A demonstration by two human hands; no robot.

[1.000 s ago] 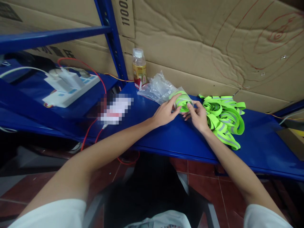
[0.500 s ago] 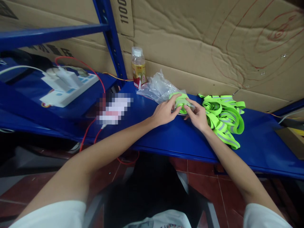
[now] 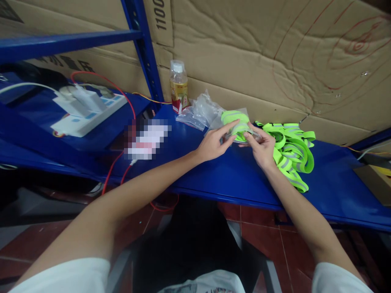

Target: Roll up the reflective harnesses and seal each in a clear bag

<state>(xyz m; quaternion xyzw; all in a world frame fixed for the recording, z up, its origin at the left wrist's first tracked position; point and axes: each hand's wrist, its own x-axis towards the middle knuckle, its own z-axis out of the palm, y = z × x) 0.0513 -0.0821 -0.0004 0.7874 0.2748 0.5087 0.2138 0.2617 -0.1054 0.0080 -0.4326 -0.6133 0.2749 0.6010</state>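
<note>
Between my hands is a folded, neon-green reflective strap (image 3: 235, 118) with a grey stripe, partly inside a clear plastic bag (image 3: 243, 111). My left hand (image 3: 213, 143) grips the bagged strap from the left, thumb and fingers closed on it. On the other side, my right hand (image 3: 262, 147) pinches the bag's right edge, with its thumb over the strap. A heap of loose green reflective straps (image 3: 295, 152) lies just right of my right hand. Behind my left hand, more clear plastic bags (image 3: 203, 109) rest on the blue shelf (image 3: 220, 179).
A bottle with a gold label (image 3: 179, 87) stands at the back against the cardboard (image 3: 232, 53). To the left are a blurred-out pale object (image 3: 148, 140) with a cable and a white power strip (image 3: 88, 120) with chargers. A brown box (image 3: 374, 183) sits far right.
My right hand has moved slightly right, away from my left hand. More of the green strap and its clear bag now shows between them.
</note>
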